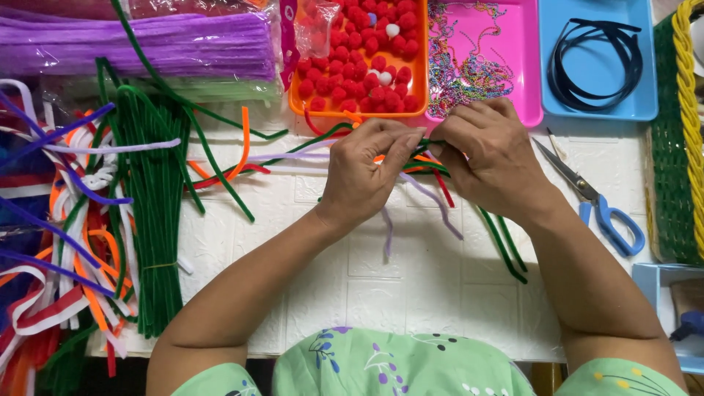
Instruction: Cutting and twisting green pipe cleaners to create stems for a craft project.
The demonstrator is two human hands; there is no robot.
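Both hands on a pipe-cleaner bundle!
Left hand [367,172] and right hand [488,158] pinch fingers onto fuzzy green, orange, red and lilac pipe cleaners [422,158], ends trailing across the white bench [411,286].

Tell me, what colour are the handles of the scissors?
Blue, seen in the head view: the scissors lie right of the right hand.

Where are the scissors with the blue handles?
In the head view, the scissors lie on the white table just right of the right hand, below the blue tray.
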